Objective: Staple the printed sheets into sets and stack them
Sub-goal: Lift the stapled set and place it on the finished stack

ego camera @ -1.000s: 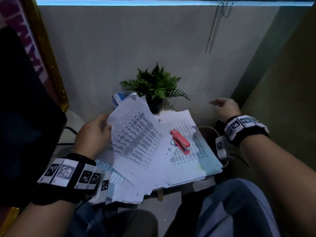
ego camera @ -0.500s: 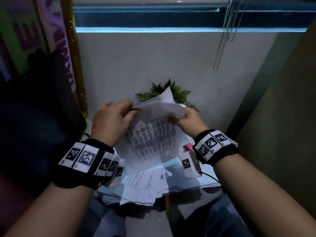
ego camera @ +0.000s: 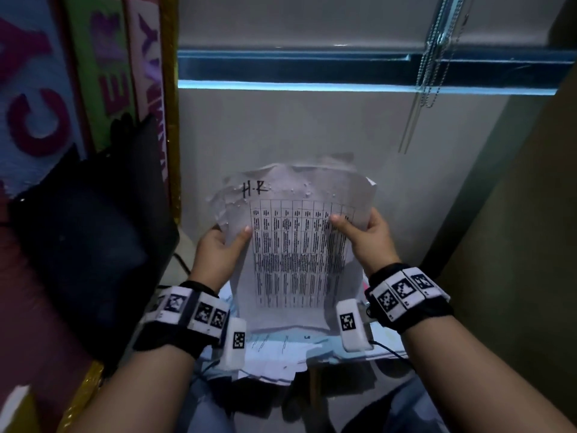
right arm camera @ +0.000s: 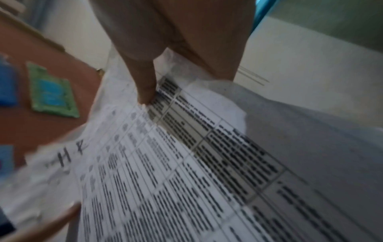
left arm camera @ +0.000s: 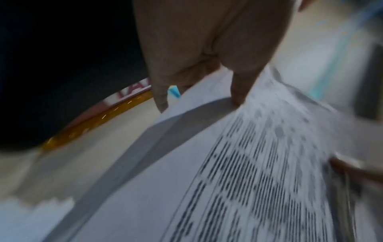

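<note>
I hold a set of printed sheets [ego camera: 293, 245] upright in front of me, a table of dark rows with "H.R" written by hand at the top left. My left hand [ego camera: 223, 245] pinches the left edge, thumb on the front. My right hand [ego camera: 363, 234] pinches the right edge the same way. In the left wrist view the sheets [left arm camera: 238, 172] run under my thumb; in the right wrist view the sheets [right arm camera: 186, 163] show the table and the lettering. More loose sheets [ego camera: 281, 354] lie on the small table below. The stapler is hidden behind the raised sheets.
A pale wall [ego camera: 312, 129] stands close ahead with a blue window ledge [ego camera: 312, 85] and blind chains [ego camera: 434, 57] above. A dark bag [ego camera: 84, 232] and colourful framed board [ego camera: 93, 57] fill the left. A brown panel [ego camera: 515, 214] closes the right. A cable [ego camera: 387, 348] trails by my right wrist.
My right hand came in from the right and took the sheets' right edge. Both hands raised the set upright, so it hides the plant and red stapler. My head tilted up.
</note>
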